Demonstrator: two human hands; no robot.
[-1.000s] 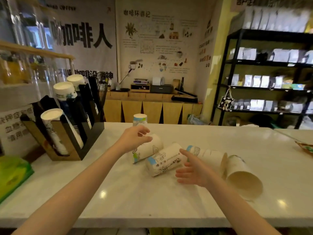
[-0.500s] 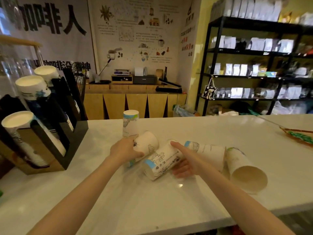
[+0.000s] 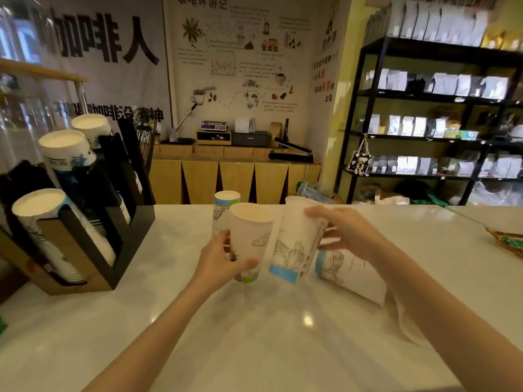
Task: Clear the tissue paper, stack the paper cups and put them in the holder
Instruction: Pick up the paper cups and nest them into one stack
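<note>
My left hand (image 3: 219, 260) grips a white printed paper cup (image 3: 250, 236) upright above the counter, mouth up. My right hand (image 3: 346, 232) holds a second paper cup (image 3: 294, 239) beside it, tilted, its blue-banded base low and close to the first cup. Behind them one more cup (image 3: 223, 207) stands on the counter. Another cup (image 3: 346, 271) lies on its side under my right forearm, partly hidden. The black and wood cup holder (image 3: 93, 244) at the left carries three leaning stacks of cups. No tissue paper shows.
The white counter (image 3: 254, 335) spreads across the foreground. A green and orange packet (image 3: 509, 241) lies at its right edge. Beyond stand a wooden cabinet (image 3: 232, 179) and a black shelf rack (image 3: 438, 123) of bags.
Both hands closed on cups that lay on the counter and lifted them; the left cup is now upright, the right one tilted. The camera shifted right and closer.
</note>
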